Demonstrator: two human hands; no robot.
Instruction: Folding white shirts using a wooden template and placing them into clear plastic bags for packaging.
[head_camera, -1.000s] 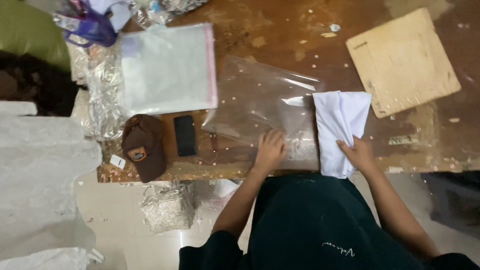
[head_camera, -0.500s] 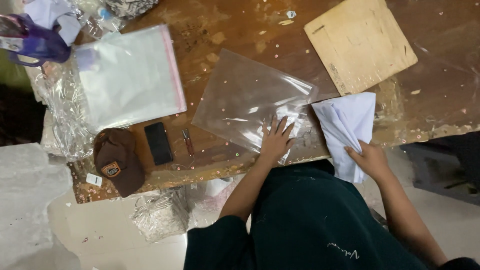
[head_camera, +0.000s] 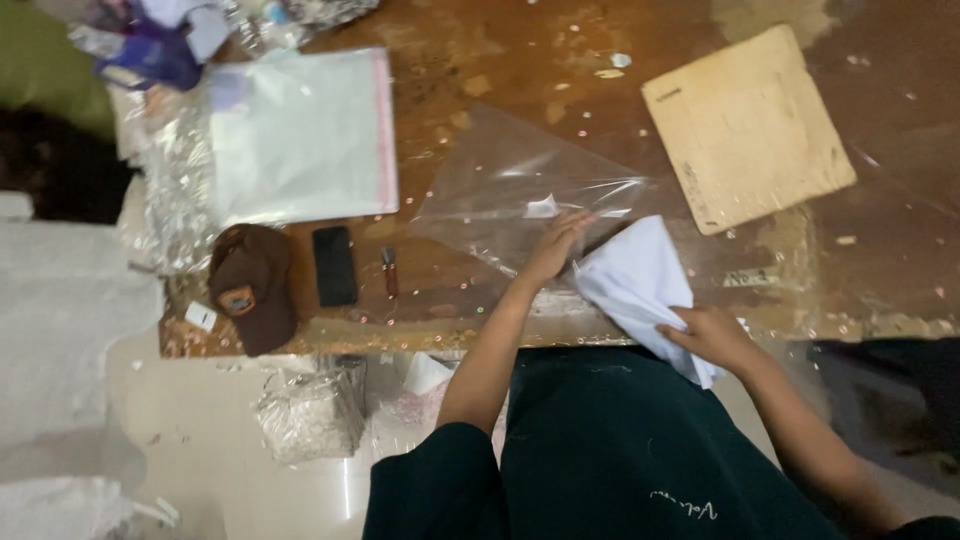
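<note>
Folded white cloth, soft and creased, lies at the near edge of the worn brown wooden table, its corner at the mouth of a clear, glossy plastic bag. Right hand clamped on the cloth's near end. Left hand pressed flat on the bag, fingers spread. Beside: square plywood board, brown cap, black phone.
</note>
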